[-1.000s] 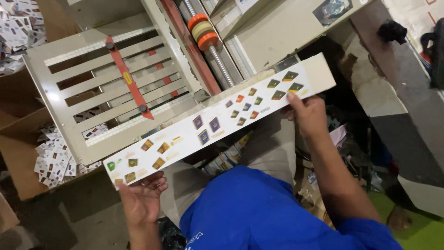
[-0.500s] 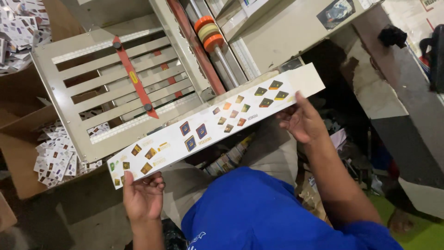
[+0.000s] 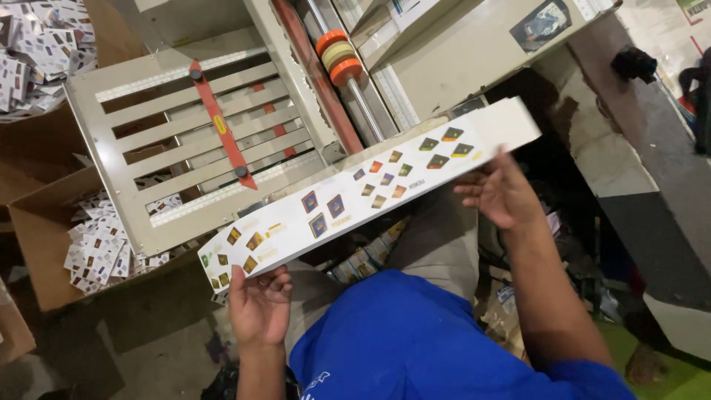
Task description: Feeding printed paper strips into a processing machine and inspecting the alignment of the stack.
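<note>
- The left hand [image 3: 259, 307] holds the lower-left end of a long white sheet [image 3: 370, 189]; the thumb lies on top of the edge and the other fingers are curled below it, so they clamp the sheet.
- The right hand [image 3: 500, 194] is at the upper-right part of the sheet, under its near edge. The fingers are a little apart and bent, and they touch the sheet from below; I cannot tell if they really grip it.
- The sheet runs in a slant from lower left to upper right, above the person's lap, just in front of the machine. It has small coloured squares printed in groups.
- Behind the sheet is a beige slotted tray [image 3: 196, 141] of the machine, with a red strip [image 3: 221, 126] across its bars.
- Next to the tray, a metal rod carries orange and yellow rollers [image 3: 338, 56].
- On the left, a cardboard box [image 3: 44, 252] holds many small printed cards [image 3: 104, 244].
</note>
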